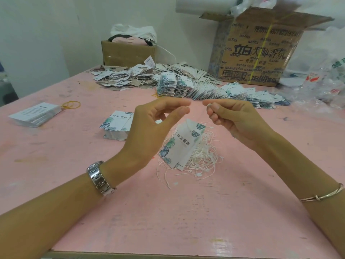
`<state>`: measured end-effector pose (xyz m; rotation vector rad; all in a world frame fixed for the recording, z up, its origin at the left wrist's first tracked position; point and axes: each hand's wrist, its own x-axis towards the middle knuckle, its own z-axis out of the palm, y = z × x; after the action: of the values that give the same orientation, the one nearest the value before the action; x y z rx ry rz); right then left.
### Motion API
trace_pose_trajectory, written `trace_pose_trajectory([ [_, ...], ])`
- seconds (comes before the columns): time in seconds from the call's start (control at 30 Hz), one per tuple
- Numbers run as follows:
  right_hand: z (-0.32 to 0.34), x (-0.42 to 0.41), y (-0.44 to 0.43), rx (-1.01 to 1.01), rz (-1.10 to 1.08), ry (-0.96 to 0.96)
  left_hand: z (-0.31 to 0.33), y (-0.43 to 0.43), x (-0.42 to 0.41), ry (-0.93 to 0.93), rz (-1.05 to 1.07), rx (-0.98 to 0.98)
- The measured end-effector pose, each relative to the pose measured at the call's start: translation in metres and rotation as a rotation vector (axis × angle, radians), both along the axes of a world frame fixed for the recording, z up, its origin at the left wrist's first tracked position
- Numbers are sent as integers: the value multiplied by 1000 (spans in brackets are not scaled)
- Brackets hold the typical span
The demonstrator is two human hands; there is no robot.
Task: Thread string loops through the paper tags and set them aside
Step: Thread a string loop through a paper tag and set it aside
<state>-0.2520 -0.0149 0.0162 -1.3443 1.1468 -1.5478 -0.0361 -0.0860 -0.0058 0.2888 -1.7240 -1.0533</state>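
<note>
Holding both hands up over a pink desk (74, 150), a person works at stringing a tag. The right hand (235, 120) pinches a small white string end (209, 105) between thumb and forefinger, with the other fingers curled in. The left hand (155, 124) faces it, its thumb and forefinger a narrow gap apart, tips just beside the right fingertips. Whether they hold string cannot be told, as any line between the hands is too fine to see.

Below and between the fingers is a leaf-printed tag (183, 144), tilted, over a loose heap of strings (204, 155). Whether it hangs from the string or rests on the heap is unclear. Beyond the fingers lies a long row of done tags (214, 90). Left of the left fingers sits a stack of tags (115, 126), seemingly unstrung.

The step in hand looks like drawing the loop closed. It would go best with the string kept taut between the fingertips, pulled evenly so the paper hole does not tear, and lifted clear of the heap so nothing snags.
</note>
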Motion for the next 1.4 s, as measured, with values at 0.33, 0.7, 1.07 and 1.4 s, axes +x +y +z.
trace_pose_trajectory([
  [0.33,8,20,7,-88,8,-17,-2,4,-3,-57,-54,74],
  [0.7,9,32,13,-198,-45,188,-2,6,-3,-100,-33,92],
  [1.07,8,37,15,-257,-55,294,-2,7,-2,-138,4,79],
  [1.4,4,38,13,-279,-65,388,-2,7,-1,-174,33,65],
])
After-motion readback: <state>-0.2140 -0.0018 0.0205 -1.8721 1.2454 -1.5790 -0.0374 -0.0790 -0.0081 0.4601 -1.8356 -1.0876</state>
